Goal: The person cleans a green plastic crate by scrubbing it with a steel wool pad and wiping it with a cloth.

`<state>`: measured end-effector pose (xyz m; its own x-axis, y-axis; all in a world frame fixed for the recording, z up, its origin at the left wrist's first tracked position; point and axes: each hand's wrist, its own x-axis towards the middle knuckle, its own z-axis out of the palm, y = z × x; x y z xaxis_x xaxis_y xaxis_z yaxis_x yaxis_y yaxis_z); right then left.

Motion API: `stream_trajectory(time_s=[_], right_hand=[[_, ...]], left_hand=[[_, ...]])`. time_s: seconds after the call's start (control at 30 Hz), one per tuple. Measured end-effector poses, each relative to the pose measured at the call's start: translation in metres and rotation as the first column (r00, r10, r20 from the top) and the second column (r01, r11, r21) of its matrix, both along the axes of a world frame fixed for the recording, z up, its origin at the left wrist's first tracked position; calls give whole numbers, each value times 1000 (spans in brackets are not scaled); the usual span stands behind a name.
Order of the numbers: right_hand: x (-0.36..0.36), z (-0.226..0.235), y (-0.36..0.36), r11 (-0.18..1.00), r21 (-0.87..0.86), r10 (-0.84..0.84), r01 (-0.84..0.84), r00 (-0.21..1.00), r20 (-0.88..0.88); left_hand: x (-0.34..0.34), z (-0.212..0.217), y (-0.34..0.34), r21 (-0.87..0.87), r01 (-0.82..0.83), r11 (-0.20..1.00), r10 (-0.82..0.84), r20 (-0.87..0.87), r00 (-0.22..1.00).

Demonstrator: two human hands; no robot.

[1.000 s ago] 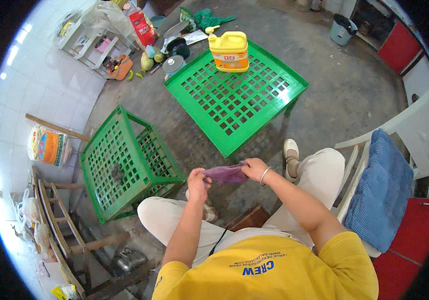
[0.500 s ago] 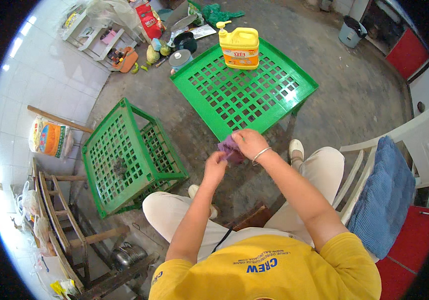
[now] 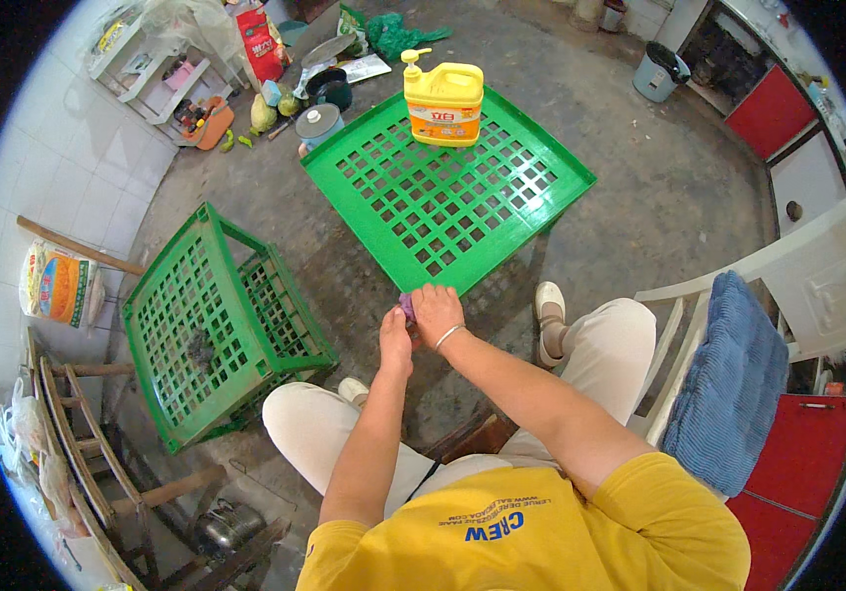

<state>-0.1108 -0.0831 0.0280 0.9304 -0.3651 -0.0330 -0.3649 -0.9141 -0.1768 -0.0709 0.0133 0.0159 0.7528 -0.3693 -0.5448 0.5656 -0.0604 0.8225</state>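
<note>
Head view: the person's two bare hands are coming together in front of the knees, both clamping a small purple cloth (image 3: 407, 305) that is bunching up between them, most of it hiding under the fingers. The left hand (image 3: 396, 343) is gripping it from the near side, thumb pointing upward, while the right hand (image 3: 438, 313), wearing a bangle (image 3: 449, 337) at the wrist, is folding over it from the right. Just beyond the hands, the near corner of a green lattice-topped plastic table (image 3: 349, 204) is sitting so close that one cannot tell whether the fingers are touching it. Farther ahead of them, a yellow pump bottle (image 3: 444, 103) is standing upright near the table's far corner. To the left of the hands, a second green lattice rack (image 3: 270, 366) is standing on the floor, a dark grey tangled clump (image 3: 199, 348) lying on its panel. Well to the right of the hands, a blue ribbed cushion (image 3: 728, 384) is resting on a white chair (image 3: 822, 286). Far ahead and to the left, a lidded pot (image 3: 319, 123) is standing beside the table's left corner.
</note>
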Motion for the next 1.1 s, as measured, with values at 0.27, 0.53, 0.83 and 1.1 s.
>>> stream_trajectory(time_s=[0.27,0.53,0.83,1.1], right_hand=[[-8,26,-46,771,636,-33,-40,994,102],[-36,73,-137,366,931,-660,1,705,259],[-53,-37,-234,322,943,-947,-85,-47,319],[-36,-84,22,49,995,-896,84,444,7]], left_hand=[[3,8,-6,-140,-69,988,56,-97,994],[0,5,0,186,108,976,-125,79,989],[4,-8,-18,620,202,758,-592,525,612],[28,-27,1,643,256,722,-674,570,470]])
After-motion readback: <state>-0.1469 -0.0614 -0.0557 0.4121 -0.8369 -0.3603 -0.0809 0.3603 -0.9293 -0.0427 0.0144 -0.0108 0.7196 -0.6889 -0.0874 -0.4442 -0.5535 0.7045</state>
